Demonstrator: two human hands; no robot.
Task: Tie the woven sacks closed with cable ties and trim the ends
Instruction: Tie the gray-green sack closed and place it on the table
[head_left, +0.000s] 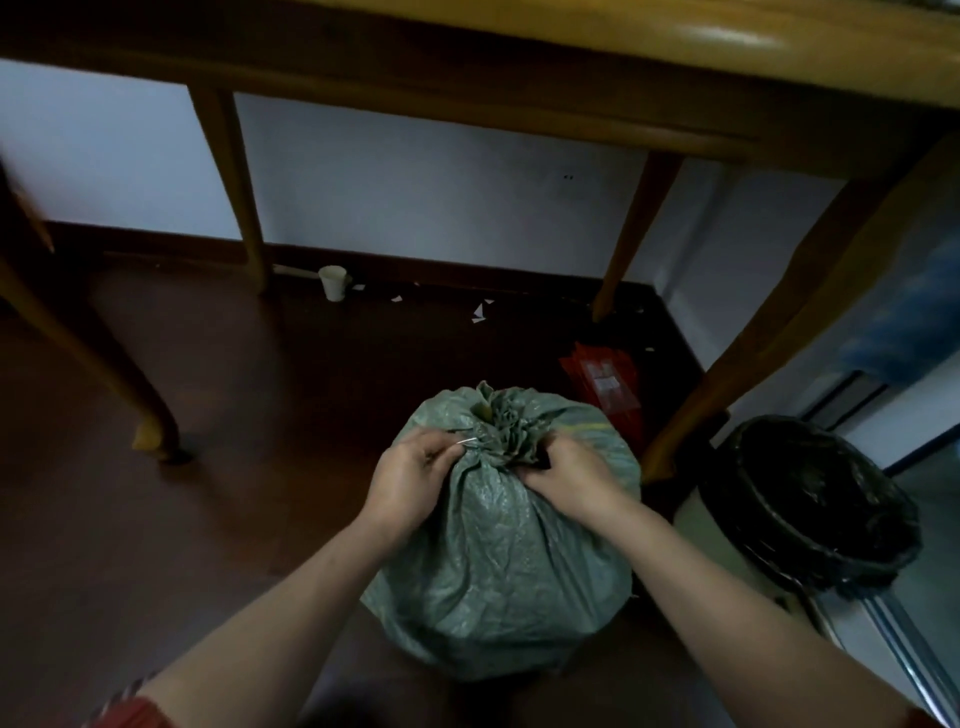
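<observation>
We bunch the neck of the woven sack (498, 545) in our right grip (563, 475) so our left grip (410, 478), pinching the pale cable tie (469, 441), can cinch it.

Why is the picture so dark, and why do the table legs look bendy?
Head view: dim room light leaves the floor nearly black; head view: the wide-angle lens bows the table legs; head view: glare shines on the tabletop; head view: the left hand, right hand and green sack look fairly sharp, the cable tie is a faint sliver.
</observation>
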